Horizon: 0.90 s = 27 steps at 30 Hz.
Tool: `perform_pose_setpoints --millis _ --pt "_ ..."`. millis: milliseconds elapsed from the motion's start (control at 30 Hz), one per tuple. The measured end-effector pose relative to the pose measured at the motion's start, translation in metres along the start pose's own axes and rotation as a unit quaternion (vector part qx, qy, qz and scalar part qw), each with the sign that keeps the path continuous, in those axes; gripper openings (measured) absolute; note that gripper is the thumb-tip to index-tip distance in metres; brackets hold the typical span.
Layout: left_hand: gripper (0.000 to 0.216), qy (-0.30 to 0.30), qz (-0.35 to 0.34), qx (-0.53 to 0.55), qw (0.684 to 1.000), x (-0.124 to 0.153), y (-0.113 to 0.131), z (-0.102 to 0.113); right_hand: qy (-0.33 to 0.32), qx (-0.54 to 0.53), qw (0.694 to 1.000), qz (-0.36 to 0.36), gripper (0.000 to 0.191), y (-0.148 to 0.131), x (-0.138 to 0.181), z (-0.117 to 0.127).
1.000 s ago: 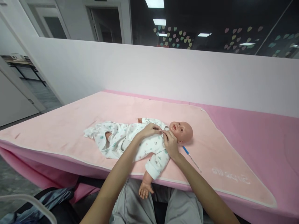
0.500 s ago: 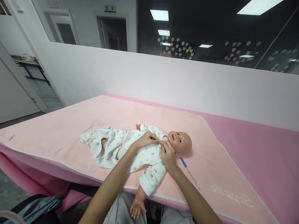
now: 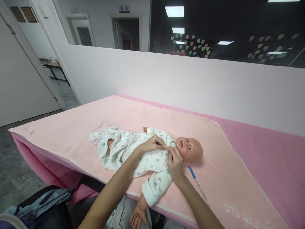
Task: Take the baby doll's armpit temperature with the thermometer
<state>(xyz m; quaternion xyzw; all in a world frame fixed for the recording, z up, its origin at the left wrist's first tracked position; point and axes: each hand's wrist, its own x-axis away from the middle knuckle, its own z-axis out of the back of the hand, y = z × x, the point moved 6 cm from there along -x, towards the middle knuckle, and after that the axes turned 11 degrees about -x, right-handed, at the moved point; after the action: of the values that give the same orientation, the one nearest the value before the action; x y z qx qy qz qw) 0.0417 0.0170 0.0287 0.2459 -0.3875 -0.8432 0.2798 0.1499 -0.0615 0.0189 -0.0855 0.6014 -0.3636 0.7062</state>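
Note:
A baby doll (image 3: pixel 190 150) lies on its back, its head to the right, dressed in a white patterned baby romper (image 3: pixel 152 160). At the upper chest, just below the neckline, my left hand (image 3: pixel 152 143) is closed with its fingertips pinching the romper's cloth. My right hand (image 3: pixel 175 163) meets it there, fingers bent and also pinched on the cloth beside the doll's chin. Exactly which bit of fabric or fastening lies between the fingertips is hidden. One doll arm hangs over the table's near edge. Right of my right wrist lies a thin thermometer-like stick (image 3: pixel 199 185) with a blue end.
A pale pink mat (image 3: pixel 78 119) covers the table, with darker pink cloth (image 3: pixel 269 149) beneath it. Behind stands a white half wall (image 3: pixel 190 82) with dark glass above. A dark bag or seat with grey-blue cloth (image 3: pixel 47 198) is at the lower left, below the table edge.
The whole view has swung a little to the left, so everything appears further right. Both hands stay together at the romper's upper chest, with only slight finger movement.

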Motion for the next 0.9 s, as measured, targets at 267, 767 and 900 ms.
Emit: perform_pose_setpoints --millis 267,767,900 --pt "0.024 0.006 0.006 -0.029 1.0 -0.0004 0.0001 0.0013 0.007 0.0 1.0 -0.009 0.033 -0.0001 0.0002 -0.0004" --pt "0.026 0.043 0.024 -0.074 0.996 -0.0017 0.0014 -0.0002 0.053 -0.004 0.998 -0.024 0.023 0.0019 0.0013 0.0032" --pt "0.025 0.038 0.016 -0.091 0.995 -0.0028 0.0017 -0.0004 0.058 -0.003 0.998 -0.016 0.022 0.0023 0.0022 0.0039"
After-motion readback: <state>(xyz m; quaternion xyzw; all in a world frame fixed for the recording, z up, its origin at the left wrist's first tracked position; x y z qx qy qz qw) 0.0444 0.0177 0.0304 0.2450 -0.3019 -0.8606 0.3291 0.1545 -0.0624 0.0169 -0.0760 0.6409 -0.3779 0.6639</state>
